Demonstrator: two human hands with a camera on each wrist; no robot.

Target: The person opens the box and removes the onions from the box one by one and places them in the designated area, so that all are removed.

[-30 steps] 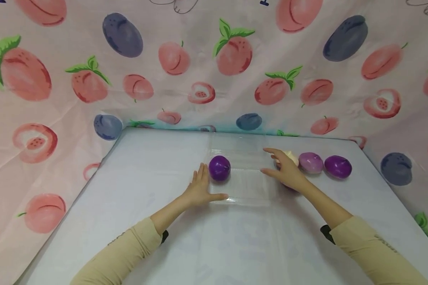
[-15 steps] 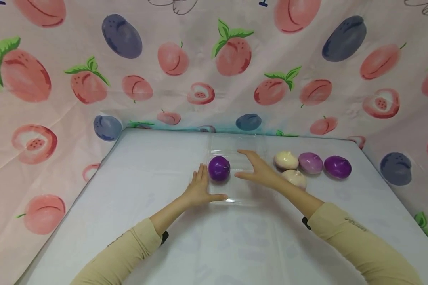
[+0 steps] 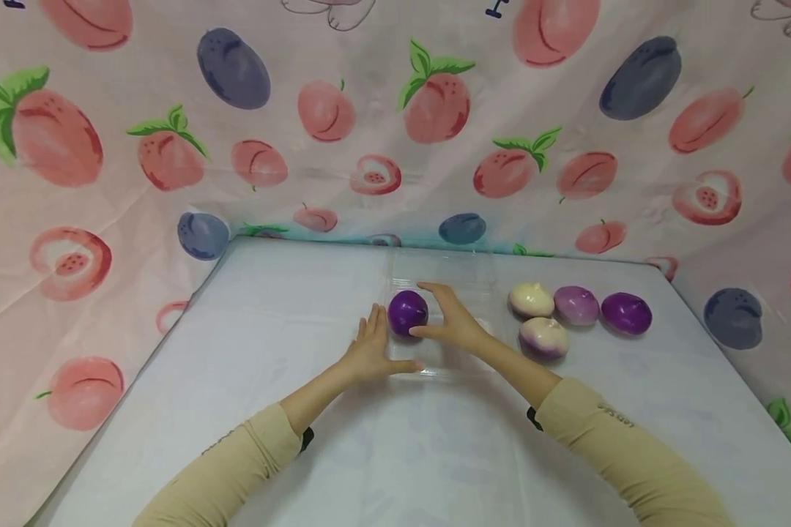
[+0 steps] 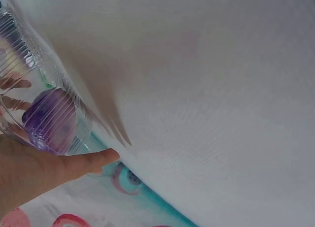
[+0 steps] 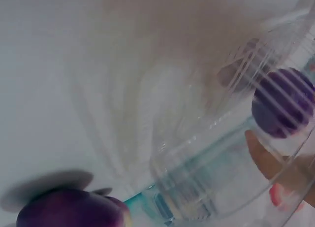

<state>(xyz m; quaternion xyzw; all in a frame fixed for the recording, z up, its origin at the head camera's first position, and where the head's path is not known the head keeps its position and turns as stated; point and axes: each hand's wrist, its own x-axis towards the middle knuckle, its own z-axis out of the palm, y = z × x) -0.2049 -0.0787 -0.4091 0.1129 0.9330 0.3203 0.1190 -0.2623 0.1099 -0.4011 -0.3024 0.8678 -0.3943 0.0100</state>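
Note:
A clear plastic clamshell box (image 3: 458,359) lies in mid-table with its lid (image 3: 444,263) folded back. At its left end sits a purple onion (image 3: 409,315), seen through the ribbed wall in the left wrist view (image 4: 51,119). My left hand (image 3: 367,355) rests along the box's left side with fingers straight, its thumb at the front edge. My right hand (image 3: 453,322) reaches over the box from the right. Its thumb and forefinger are spread either side of the onion; firm contact is not clear. In the right wrist view, a finger (image 5: 268,160) lies beside the onion.
Right of the box lie several more onions: a cream one (image 3: 531,301), a cream-and-purple one (image 3: 544,338), a light purple one (image 3: 576,306) and a dark purple one (image 3: 626,314). A fruit-print cloth (image 3: 382,117) hangs behind the white table (image 3: 270,307).
My right hand has moved left from beside the cream onions, across the box, to the onion inside. My left hand has stayed in place.

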